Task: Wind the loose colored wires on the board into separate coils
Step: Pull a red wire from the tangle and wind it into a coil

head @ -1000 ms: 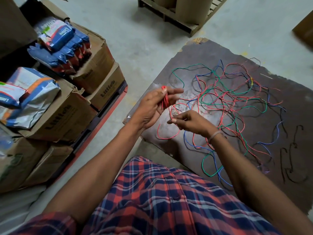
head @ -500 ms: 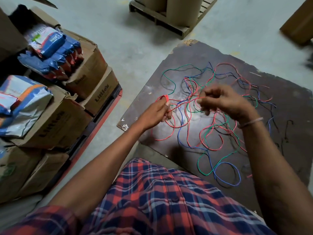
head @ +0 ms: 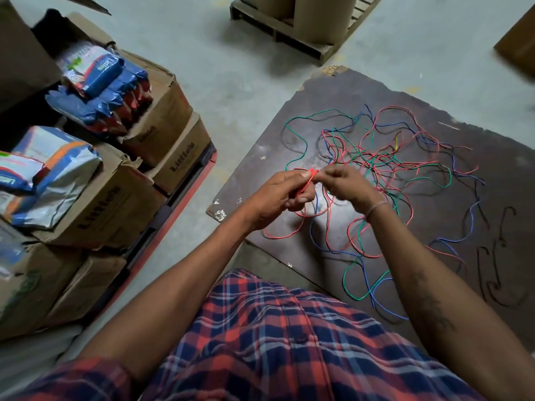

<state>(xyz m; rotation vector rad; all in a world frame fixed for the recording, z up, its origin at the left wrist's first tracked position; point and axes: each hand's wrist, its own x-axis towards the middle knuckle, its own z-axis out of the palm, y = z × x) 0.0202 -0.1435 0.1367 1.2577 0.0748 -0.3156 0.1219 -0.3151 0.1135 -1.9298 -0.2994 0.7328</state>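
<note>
Two hands meeting above the board's (head: 289,146) near-left corner: left hand (head: 278,198) closed round a small red coil (head: 305,185), right hand (head: 344,183) pinching red wire (head: 314,172) at its top. Best laid turn beside turn, kept taut, drawn clear of the tangle (head: 390,160) mid-board.

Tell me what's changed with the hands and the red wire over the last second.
The right hand, out over the tangle half a second ago, came back to the left hand, laying another turn on the red coil there. The left hand kept its grip throughout. The tangle of loose wires still lies on the board.
</note>
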